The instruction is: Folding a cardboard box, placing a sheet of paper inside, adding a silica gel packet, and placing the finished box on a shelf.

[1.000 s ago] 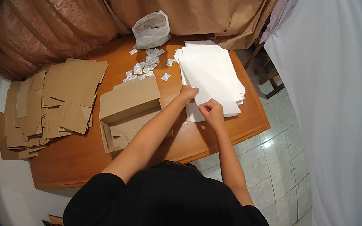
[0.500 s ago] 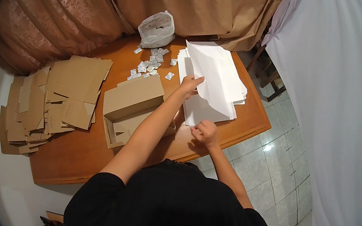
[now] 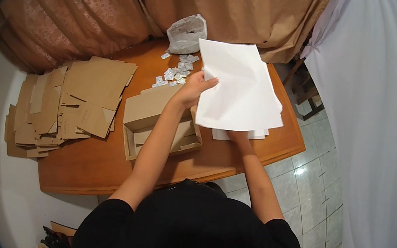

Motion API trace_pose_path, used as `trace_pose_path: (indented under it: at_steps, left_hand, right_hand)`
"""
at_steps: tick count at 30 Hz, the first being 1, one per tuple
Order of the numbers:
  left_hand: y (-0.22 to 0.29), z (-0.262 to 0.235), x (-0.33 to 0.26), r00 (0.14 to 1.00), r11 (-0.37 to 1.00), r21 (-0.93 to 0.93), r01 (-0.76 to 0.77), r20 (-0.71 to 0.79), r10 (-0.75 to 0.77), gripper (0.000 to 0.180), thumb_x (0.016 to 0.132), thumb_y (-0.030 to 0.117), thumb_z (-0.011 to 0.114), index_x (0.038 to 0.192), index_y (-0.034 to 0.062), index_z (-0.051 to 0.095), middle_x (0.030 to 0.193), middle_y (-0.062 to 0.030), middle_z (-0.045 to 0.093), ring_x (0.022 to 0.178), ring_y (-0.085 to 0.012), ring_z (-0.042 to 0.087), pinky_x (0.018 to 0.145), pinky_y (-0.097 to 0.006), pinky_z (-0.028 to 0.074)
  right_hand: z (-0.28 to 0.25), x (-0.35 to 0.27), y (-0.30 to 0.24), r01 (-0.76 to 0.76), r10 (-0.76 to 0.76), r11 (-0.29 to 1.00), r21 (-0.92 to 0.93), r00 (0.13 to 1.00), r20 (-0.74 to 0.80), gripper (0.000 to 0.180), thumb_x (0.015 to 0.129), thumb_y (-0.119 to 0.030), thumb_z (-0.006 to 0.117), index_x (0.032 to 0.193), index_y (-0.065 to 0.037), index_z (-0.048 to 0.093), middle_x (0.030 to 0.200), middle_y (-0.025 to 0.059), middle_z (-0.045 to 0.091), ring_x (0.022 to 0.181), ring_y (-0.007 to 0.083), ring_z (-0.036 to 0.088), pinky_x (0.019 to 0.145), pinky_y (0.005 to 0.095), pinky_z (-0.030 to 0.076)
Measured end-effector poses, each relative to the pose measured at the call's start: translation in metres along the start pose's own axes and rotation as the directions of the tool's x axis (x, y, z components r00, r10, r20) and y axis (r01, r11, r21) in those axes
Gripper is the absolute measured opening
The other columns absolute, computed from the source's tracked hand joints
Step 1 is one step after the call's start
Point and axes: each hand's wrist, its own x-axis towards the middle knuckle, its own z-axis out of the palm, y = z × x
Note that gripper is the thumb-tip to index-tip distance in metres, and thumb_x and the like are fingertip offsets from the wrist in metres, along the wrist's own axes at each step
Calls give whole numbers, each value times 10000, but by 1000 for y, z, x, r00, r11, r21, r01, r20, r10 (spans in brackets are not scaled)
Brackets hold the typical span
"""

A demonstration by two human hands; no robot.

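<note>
A white paper sheet [image 3: 240,92] is raised above a stack of white paper [image 3: 274,91] on the right part of the table. My left hand [image 3: 194,89] grips the sheet's left edge, thumb on top and fingers underneath. Under the sheet's near edge is my right hand [image 3: 238,135], with its fingers hidden by the paper. Just left of the sheet stands an open brown cardboard box [image 3: 132,141], partly behind my left forearm. Folded cardboard shows inside it.
Flattened cardboard pieces [image 3: 96,83] are piled on the table's left side. Small white sachets [image 3: 181,74] lie scattered beyond the box, near a translucent plastic bag [image 3: 189,42]. The wooden table [image 3: 87,172] has brown curtains [image 3: 243,9] behind it and a white cloth [image 3: 365,111] hanging at right.
My left hand has lifted the sheet off the stack, and it now lies flatter toward me. My right hand has moved forward from the table's near edge to under the sheet.
</note>
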Motion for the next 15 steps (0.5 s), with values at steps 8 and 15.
trace_pose_path:
  at_steps: [8, 15]
  left_hand:
    - [-15, -69, -100, 972, 984, 150, 98, -227, -62, 437, 826, 76, 592, 1214, -11, 410, 1146, -79, 538, 991, -137, 537, 866, -282, 427]
    - [-28, -86, -165, 907, 985, 32, 167, -397, -141, 445, 822, 42, 584, 1225, -16, 403, 1116, -89, 560, 992, -133, 537, 866, -277, 427]
  right_hand:
    - [-4, 19, 40, -119, 173, 926, -359, 977, 123, 654, 797, -434, 520, 1343, -126, 333, 1431, 107, 231, 1315, 366, 164, 1018, 596, 144]
    - [-20, 45, 49, -188, 245, 899, -395, 965, 98, 606, 804, -364, 529, 1323, -103, 357, 1406, 139, 272, 1306, 381, 179, 1028, 579, 138]
